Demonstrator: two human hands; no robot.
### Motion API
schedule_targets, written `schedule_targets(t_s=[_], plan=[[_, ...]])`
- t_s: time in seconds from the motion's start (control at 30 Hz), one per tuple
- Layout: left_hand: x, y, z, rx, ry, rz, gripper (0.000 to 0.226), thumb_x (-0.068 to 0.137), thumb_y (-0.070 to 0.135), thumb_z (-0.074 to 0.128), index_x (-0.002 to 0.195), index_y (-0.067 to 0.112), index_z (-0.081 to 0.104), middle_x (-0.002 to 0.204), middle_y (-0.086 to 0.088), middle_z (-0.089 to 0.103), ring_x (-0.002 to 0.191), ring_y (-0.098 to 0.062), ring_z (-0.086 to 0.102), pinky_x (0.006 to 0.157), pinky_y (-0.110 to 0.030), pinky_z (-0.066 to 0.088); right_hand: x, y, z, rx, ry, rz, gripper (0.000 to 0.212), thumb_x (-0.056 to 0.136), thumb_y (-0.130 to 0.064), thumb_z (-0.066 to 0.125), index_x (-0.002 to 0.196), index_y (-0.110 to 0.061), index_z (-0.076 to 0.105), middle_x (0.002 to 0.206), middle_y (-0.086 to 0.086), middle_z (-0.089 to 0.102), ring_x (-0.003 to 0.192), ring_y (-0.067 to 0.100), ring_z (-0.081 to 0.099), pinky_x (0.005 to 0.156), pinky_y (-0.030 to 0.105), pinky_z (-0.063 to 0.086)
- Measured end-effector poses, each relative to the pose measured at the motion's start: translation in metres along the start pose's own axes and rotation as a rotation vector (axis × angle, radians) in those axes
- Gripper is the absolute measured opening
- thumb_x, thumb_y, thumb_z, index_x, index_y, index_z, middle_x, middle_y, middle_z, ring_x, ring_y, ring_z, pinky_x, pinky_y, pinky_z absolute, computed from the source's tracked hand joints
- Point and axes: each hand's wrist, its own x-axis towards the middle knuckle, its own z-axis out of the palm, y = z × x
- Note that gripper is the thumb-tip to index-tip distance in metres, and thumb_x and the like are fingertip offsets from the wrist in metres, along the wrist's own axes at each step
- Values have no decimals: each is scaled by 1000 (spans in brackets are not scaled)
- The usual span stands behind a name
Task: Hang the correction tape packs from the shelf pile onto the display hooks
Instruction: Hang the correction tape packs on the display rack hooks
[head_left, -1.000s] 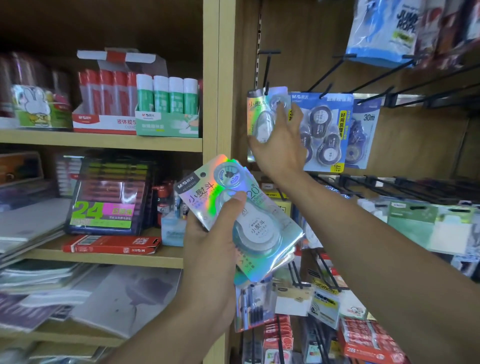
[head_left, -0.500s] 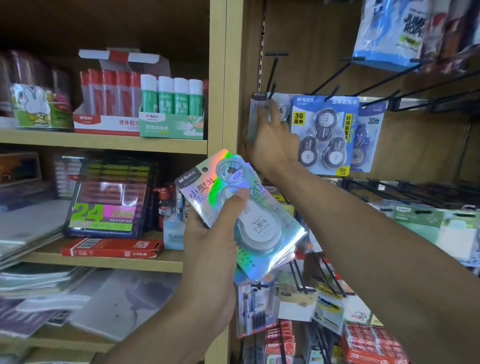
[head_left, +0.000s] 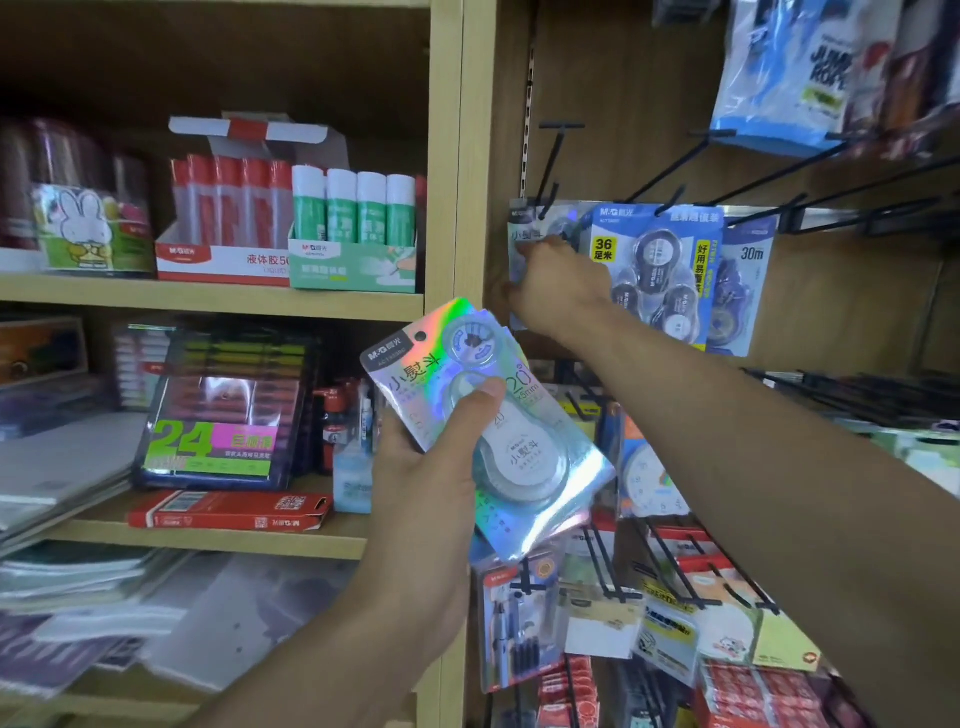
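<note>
Holographic foil covers the correction tape pack (head_left: 488, 431) that is gripped in the left hand (head_left: 431, 483), thumb laid across its clear blister, with more packs fanned behind it; the stack is held tilted in front of the wooden upright (head_left: 447, 156) between the shelves and the hook panel. A second holographic pack (head_left: 535, 228) is seen hung on the leftmost display hook (head_left: 548, 176), its top hole threaded on the black prong. The right hand (head_left: 558, 291) is laid against that hung pack with fingers reaching up its face; whether it is being pinched cannot be told. Just beside it, a blue three-roll pack (head_left: 657, 270) is hung on the next hook. On the upper left shelf (head_left: 208, 301), boxes of glue sticks (head_left: 291, 213) are stood.
</note>
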Motion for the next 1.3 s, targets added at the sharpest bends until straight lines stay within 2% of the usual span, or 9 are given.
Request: schedule_targets(t_s=[0.2,0.3,0.43,0.53,0.7,0.8,1.0,1.23,1.3], plan=[[-2,-9,14,-70,-41,-115,30,89,31,75,118,32,70,110,4,81,101,-25,78,83,-66,60,-61,15,-37,692,90,-9,20,93,-25,61,106,-29,75,104,-16,74,100,7,67,96,36,53],[-2,-12,23,-102,-66,-105,36,89,29,75,124,28,68,110,3,81,98,-22,79,80,-63,61,-116,23,-57,900,208,-96,14,98,-28,62,105,-25,73,97,-20,70,88,-5,61,84,17,50],[3,-18,29,-151,-85,-86,39,88,24,76,126,23,65,110,-11,80,94,-28,78,81,-51,63,-171,37,-70,750,-80,-346,60,86,-52,68,140,-29,57,143,-16,53,137,0,45,111,22,37],[6,-25,33,-219,-101,-90,33,92,22,73,124,21,66,114,-12,79,93,-27,78,75,-46,64,-188,42,-69,665,-232,-347,83,82,-55,74,153,-27,43,155,-19,40,144,-9,30,117,13,24],[11,-38,33,-194,-102,-164,40,93,43,69,127,21,68,116,-8,79,95,-24,80,64,-37,64,-195,45,-69,649,-220,-273,70,88,-40,76,150,-23,48,152,-16,44,140,-12,34,115,9,23],[13,-40,28,-234,-195,-296,49,102,54,50,132,20,67,124,-12,76,110,-31,75,83,-49,65,-196,43,-64,604,-151,-172,59,89,-32,74,145,-29,54,141,-17,52,130,-8,45,111,13,33],[15,-45,20,-202,-146,-200,31,104,22,57,134,23,62,126,-13,74,117,-42,70,93,-75,51,-190,31,-60,593,-35,-66,51,85,-37,75,134,-33,62,121,-15,63,111,-3,56,95,9,39],[16,-32,12,-203,-121,-130,36,101,18,63,137,22,61,125,-11,75,117,-39,70,94,-74,50,-182,20,-49,796,43,0,50,87,-35,75,135,-31,64,119,-14,65,109,-7,59,93,6,42],[13,-26,13,-191,-139,-92,37,101,21,63,137,21,62,125,-10,76,115,-36,72,94,-70,53,-177,16,-46,910,56,46,48,87,-36,74,134,-31,65,120,-15,66,112,-6,61,100,15,46]])
